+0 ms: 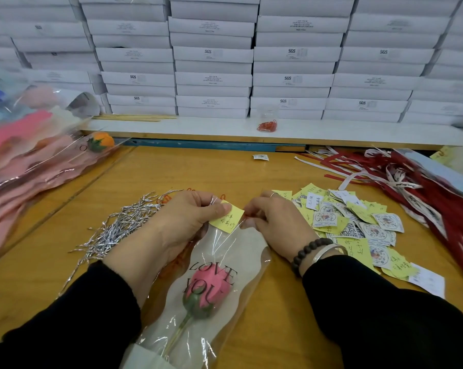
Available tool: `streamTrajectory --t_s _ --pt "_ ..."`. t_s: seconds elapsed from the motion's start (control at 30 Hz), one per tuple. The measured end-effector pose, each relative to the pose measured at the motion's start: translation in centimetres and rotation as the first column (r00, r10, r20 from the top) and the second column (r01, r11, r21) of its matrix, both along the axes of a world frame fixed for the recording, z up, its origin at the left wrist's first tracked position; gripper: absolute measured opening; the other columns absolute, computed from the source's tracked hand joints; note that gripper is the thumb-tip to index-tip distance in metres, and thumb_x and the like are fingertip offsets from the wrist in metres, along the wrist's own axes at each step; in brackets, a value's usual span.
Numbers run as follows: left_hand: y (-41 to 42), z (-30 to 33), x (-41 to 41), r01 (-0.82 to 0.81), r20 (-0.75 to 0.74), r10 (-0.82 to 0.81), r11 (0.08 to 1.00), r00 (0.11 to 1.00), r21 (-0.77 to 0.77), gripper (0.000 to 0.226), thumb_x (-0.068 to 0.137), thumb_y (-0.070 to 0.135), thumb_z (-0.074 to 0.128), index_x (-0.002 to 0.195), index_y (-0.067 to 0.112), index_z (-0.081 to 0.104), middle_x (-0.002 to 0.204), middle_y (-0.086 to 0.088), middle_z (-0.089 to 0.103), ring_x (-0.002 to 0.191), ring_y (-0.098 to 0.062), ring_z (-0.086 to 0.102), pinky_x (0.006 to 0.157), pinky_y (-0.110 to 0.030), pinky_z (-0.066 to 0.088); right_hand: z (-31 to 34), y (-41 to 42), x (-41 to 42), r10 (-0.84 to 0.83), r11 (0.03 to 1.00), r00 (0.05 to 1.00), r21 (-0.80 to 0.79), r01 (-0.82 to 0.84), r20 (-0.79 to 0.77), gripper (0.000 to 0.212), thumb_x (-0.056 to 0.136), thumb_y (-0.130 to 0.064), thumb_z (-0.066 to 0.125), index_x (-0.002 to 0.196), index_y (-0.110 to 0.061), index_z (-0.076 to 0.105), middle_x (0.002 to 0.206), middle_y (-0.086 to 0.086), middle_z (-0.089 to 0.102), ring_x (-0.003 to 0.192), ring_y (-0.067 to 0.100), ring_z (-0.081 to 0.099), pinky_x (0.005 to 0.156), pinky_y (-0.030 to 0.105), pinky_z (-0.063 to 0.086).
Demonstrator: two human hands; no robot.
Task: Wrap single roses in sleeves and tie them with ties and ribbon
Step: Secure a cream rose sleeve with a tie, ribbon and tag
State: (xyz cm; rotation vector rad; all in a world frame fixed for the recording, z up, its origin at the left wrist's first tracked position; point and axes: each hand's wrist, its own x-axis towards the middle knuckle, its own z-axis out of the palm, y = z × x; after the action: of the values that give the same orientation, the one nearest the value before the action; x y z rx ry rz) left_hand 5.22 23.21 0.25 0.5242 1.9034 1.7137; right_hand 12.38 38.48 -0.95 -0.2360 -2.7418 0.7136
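A pink rose point(207, 287) lies in a clear sleeve point(241, 265) printed "LOVE YOU", its head pointing away from me on the wooden table point(198, 169). My left hand point(182, 222) pinches a yellow note point(229, 218) against the sleeve's top edge. Beside the note, my right hand point(274, 221) pinches the same edge, with something thin and red between its fingertips. Silver twist ties point(118, 227) lie heaped left of my left hand. Red and white ribbons point(422, 187) sprawl at the right.
Yellow notes and QR cards point(358, 225) are piled right of my right hand. Wrapped roses in pink sleeves point(38, 161) lie stacked at the left. Red rubber bands point(267, 125) sit on a white shelf point(171, 129) below stacked white boxes point(214, 54).
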Motion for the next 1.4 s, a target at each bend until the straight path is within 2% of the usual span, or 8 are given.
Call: streamTrajectory --t_s 0.2,0.3,0.4,0.57,0.7,1.07,1.23,1.4 --pt "0.1 0.2 0.1 -0.005 -0.023 0.004 1.0 1.0 -0.026 0.021 0.083 0.012 0.064 0.087 -0.009 0.064 0.075 -0.019 0.06 0.066 -0.025 0.037 0.05 -0.025 0.023 0.0 0.0 0.1 -0.041 0.998 0.992 -0.053 0.035 -0.121 0.015 0.091 -0.011 0.054 0.092 -0.012 0.069 0.096 0.0 0.06 0.087 0.014 0.054 0.079 0.022 0.041" --pt "0.0 0.2 0.2 -0.011 -0.008 0.011 1.0 1.0 -0.025 0.014 0.083 0.011 0.065 0.081 -0.002 0.068 0.07 -0.016 0.062 0.062 -0.022 0.036 0.051 -0.027 0.022 0.2 0.1 0.2 -0.11 0.976 0.976 -0.205 0.071 -0.186 0.016 0.092 -0.011 0.052 0.089 -0.015 0.067 0.087 -0.005 0.061 0.081 0.011 0.057 0.074 0.02 0.043" --pt "0.1 0.2 0.3 -0.014 0.0 0.014 1.0 1.0 -0.022 0.013 0.082 0.011 0.065 0.077 0.0 0.068 0.065 -0.011 0.064 0.059 -0.021 0.038 0.051 -0.027 0.023 0.5 0.1 0.4 -0.136 0.888 0.964 -0.459 0.016 -0.228 0.018 0.093 -0.011 0.051 0.08 -0.02 0.06 0.084 -0.004 0.065 0.07 0.009 0.063 0.065 0.023 0.053" --pt "0.2 0.3 0.4 -0.013 0.001 0.013 1.0 1.0 -0.009 0.014 0.082 0.011 0.065 0.08 -0.003 0.066 0.066 -0.012 0.062 0.057 -0.02 0.038 0.051 -0.028 0.024 1.2 0.2 0.8 -0.112 0.705 0.955 -0.699 -0.119 -0.275 0.015 0.092 -0.004 0.052 0.084 -0.013 0.061 0.076 0.002 0.068 0.057 0.006 0.063 0.055 0.014 0.051" --pt "0.3 0.4 0.4 -0.012 -0.033 0.012 1.0 0.999 -0.018 0.013 0.085 0.011 0.064 0.08 -0.001 0.067 0.064 -0.009 0.059 0.052 -0.015 0.036 0.042 -0.019 0.025 1.4 0.3 1.1 -0.095 0.636 0.948 -0.751 -0.177 -0.305 0.012 0.089 -0.002 0.056 0.085 -0.01 0.063 0.074 0.003 0.069 0.059 0.007 0.063 0.056 0.016 0.05" --pt "0.3 0.5 0.5 0.003 -0.03 -0.003 1.0 1.0 -0.016 0.014 0.085 0.012 0.064 0.074 0.005 0.067 0.062 -0.007 0.062 0.053 -0.016 0.042 0.048 -0.025 0.027 1.6 -0.3 1.2 -0.053 0.6 0.945 -0.767 -0.229 -0.323 0.013 0.09 -0.007 0.055 0.085 -0.01 0.066 0.079 -0.001 0.071 0.069 0.004 0.064 0.064 0.015 0.052" --pt "0.3 0.5 0.5 0.012 -0.023 -0.012 1.0 1.0 -0.007 0.012 0.085 0.012 0.064 0.077 0.004 0.067 0.062 -0.006 0.064 0.048 -0.012 0.046 0.044 -0.02 0.031 1.5 -0.3 1.2 -0.034 0.504 0.958 -0.832 -0.229 -0.284 0.018 0.092 -0.005 0.053 0.082 -0.012 0.067 0.077 0.0 0.071 0.066 0.006 0.062 0.059 0.018 0.053" --pt "0.4 0.6 0.6 0.013 -0.024 -0.013 1.0 1.0 -0.001 0.012 0.085 0.011 0.064 0.078 0.001 0.067 0.06 -0.005 0.064 0.048 -0.012 0.044 0.044 -0.021 0.03 1.5 -0.2 1.2 0.018 0.532 0.966 -0.816 -0.226 -0.256 0.02 0.088 0.0 0.056 0.09 -0.015 0.068 0.083 -0.002 0.073 0.074 0.003 0.065 0.071 0.025 0.055"
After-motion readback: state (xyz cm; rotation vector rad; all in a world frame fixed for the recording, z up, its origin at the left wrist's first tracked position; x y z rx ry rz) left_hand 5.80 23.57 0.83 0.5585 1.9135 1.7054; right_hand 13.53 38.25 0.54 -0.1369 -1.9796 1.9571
